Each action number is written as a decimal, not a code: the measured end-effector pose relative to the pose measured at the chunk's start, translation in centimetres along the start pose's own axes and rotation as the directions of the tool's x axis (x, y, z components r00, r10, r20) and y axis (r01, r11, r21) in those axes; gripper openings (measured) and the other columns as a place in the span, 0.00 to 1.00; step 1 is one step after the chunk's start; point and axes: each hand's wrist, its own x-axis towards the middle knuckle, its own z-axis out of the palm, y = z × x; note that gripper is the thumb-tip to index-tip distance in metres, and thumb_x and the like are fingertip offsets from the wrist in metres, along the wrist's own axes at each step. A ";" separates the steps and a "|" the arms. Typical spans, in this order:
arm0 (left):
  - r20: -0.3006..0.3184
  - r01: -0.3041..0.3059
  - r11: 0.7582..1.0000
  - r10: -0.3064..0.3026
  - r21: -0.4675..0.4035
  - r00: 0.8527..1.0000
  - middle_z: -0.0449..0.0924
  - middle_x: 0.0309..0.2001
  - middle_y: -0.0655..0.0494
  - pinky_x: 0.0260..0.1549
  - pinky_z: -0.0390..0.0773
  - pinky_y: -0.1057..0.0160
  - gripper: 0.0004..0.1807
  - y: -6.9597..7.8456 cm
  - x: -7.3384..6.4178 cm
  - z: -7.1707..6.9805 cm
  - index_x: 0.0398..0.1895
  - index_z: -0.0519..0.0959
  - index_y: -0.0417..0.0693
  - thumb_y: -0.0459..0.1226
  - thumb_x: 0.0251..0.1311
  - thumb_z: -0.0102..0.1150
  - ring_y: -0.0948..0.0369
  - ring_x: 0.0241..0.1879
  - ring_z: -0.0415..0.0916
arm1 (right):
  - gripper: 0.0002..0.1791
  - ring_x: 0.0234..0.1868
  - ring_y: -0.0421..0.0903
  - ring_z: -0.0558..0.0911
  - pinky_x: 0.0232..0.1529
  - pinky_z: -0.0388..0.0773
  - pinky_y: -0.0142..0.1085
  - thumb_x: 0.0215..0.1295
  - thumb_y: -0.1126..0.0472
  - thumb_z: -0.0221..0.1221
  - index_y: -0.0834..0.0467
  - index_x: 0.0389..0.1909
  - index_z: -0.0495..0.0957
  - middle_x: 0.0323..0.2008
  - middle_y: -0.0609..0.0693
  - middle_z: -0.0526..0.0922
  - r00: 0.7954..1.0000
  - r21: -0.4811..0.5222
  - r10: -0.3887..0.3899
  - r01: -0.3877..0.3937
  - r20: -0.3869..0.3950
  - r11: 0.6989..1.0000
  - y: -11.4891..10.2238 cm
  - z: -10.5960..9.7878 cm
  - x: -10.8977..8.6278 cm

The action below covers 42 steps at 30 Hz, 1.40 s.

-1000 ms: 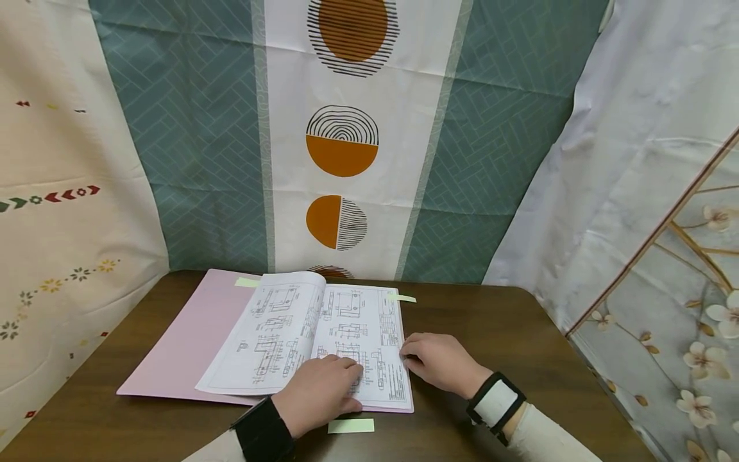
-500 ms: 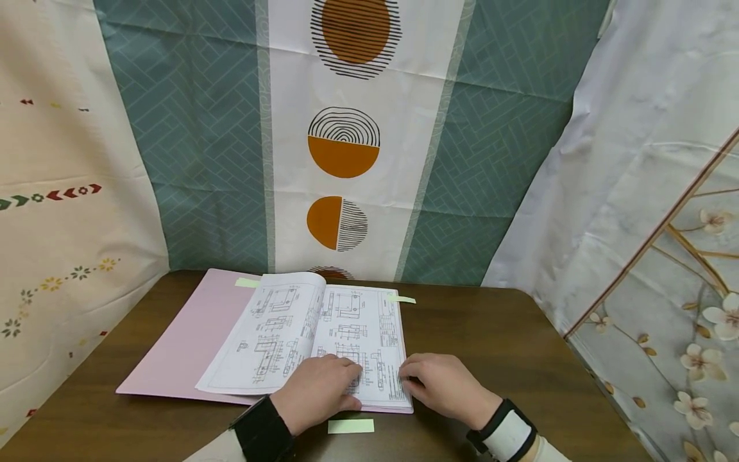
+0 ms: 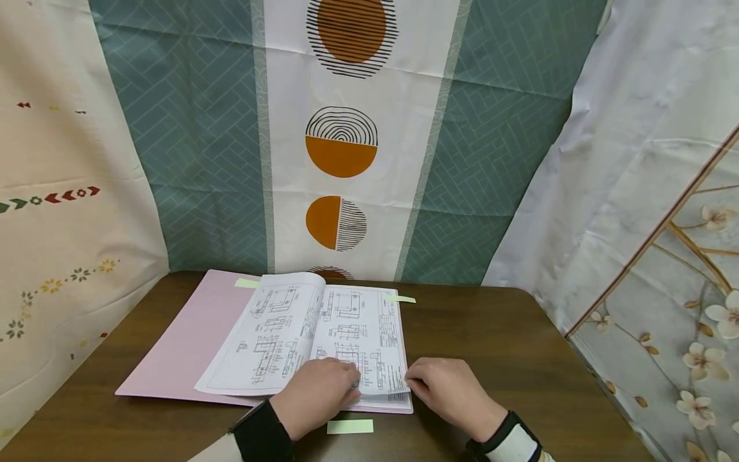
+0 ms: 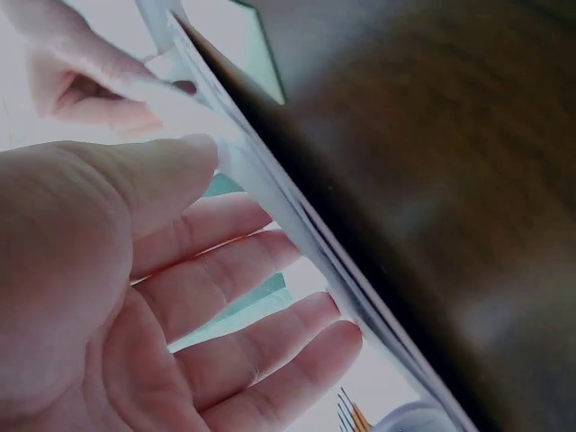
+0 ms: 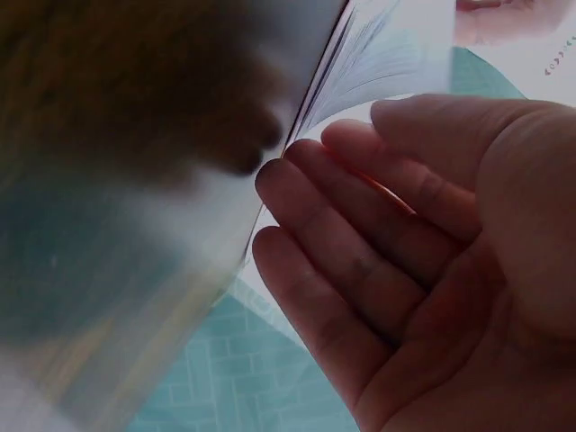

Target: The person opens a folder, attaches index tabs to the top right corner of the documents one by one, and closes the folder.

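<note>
Your left hand (image 3: 317, 389), fingers loose, likely steadies the partly lifted white printed paper page (image 3: 367, 341) your right hand (image 3: 446, 390) pinches.

the booklet (image 3: 316, 321) lies open on the tabletop (image 3: 491, 327), its plain pink cover (image 3: 179, 350) spread out to the left. black line drawings fill the white pages; the right-hand page (image 3: 360, 327) has its lower outer corner lifted off the sheet beneath (image 3: 387, 403).

"Head camera?"
"High, facing forward and down across the desk (image 3: 491, 327)"
"Wrist cameras?"
"Very near the left hand (image 3: 319, 393) and right hand (image 3: 449, 390); both views share the booklet (image 3: 359, 327)"
</note>
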 end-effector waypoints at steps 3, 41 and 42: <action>-0.037 -0.010 0.998 0.012 0.056 0.999 0.82 0.29 0.64 0.29 0.78 0.59 0.10 0.5 0.0 0.2 0.32 0.84 0.54 0.43 0.69 0.76 0.61 0.28 0.80 | 0.03 0.34 0.34 0.84 0.36 0.85 0.39 0.67 0.61 0.77 0.49 0.38 0.93 0.36 0.37 0.89 1.000 -0.024 0.023 -0.024 -0.009 0.999 0.1 -0.1 -0.1; -0.411 0.189 0.968 -0.107 0.166 0.905 0.80 0.23 0.55 0.18 0.73 0.61 0.15 1.3 -0.4 -0.6 0.30 0.78 0.45 0.36 0.59 0.79 0.59 0.20 0.78 | 0.08 0.31 0.32 0.76 0.36 0.82 0.34 0.63 0.63 0.78 0.49 0.37 0.90 0.34 0.38 0.86 0.997 -0.001 -0.076 0.076 0.000 0.997 -1.2 1.4 1.4; -0.422 0.192 0.965 -0.100 0.181 0.901 0.80 0.23 0.55 0.18 0.73 0.61 0.15 1.1 -0.5 -0.7 0.30 0.78 0.45 0.36 0.57 0.80 0.59 0.20 0.77 | 0.07 0.31 0.32 0.76 0.36 0.82 0.34 0.63 0.63 0.78 0.49 0.37 0.90 0.34 0.38 0.86 0.997 -0.006 -0.075 0.075 0.004 0.997 -1.2 1.4 1.5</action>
